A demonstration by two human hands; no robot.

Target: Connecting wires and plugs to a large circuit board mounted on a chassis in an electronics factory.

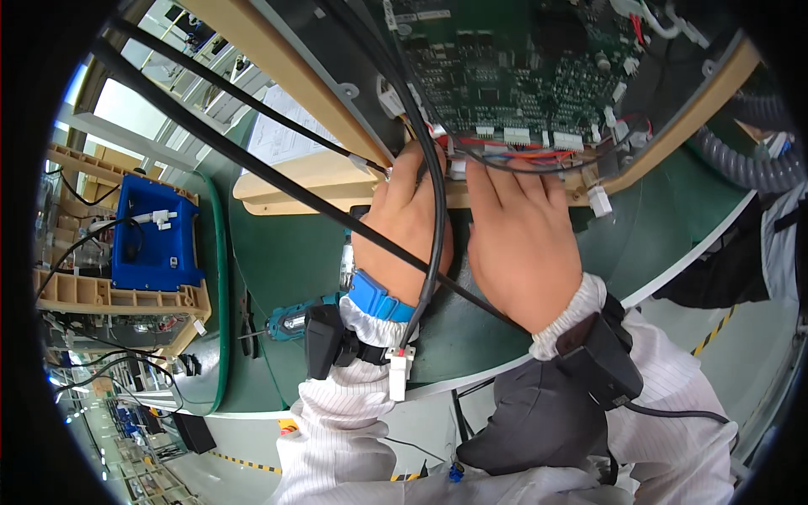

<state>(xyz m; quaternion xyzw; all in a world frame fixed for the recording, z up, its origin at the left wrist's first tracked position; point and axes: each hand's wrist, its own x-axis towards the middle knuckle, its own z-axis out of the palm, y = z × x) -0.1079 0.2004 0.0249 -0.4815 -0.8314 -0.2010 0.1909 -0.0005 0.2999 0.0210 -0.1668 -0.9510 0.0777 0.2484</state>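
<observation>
A green circuit board [505, 76] sits inside a dark housing with a beige frame [682, 118]. Along the board's near edge run white plug connectors and a bundle of red, orange and blue wires [539, 157]. My left hand [404, 223] reaches over the near rim, its fingers bent together beside the wires; a black cable crosses it and what the fingertips hold, if anything, is hidden. Beside it, my right hand [526, 240] lies over the rim with fingers stretched out onto the wire bundle. A white connector [599, 202] hangs outside the frame to its right.
Thick black cables [278, 181] cross in front of the board, one ending in a white plug [399, 375]. On the green table lie a teal power screwdriver [295, 320] and pliers [247, 326]. A blue bin [160, 236] stands left; a grey corrugated hose [741, 164] is at right.
</observation>
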